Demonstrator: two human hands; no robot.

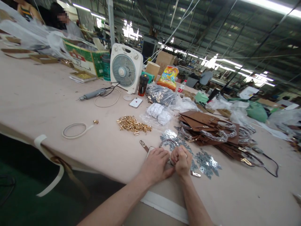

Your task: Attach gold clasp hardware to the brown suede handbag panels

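Observation:
My left hand (155,165) lies palm down near the table's front edge, its fingers stretched over a piece with a pale edge. Beside it, almost touching, my right hand (182,160) is closed in a fist; what it holds is hidden. A brown strap end with a metal fitting (142,143) pokes out beyond my left hand, and another metal-tipped strap end (195,174) shows right of my right hand. Many flat silvery metal plates (208,163) lie spread around and behind my right hand. Small gold-coloured metal parts (133,124) form a pile farther back.
Brown bags (207,125) with wrapped handles are stacked at right. A tape roll (74,130) lies at left. Behind are a grey corded tool (92,94), phone (135,102), fan (126,67), tumbler (143,84) and plastic-wrapped bundles (160,113). Other people are in the background.

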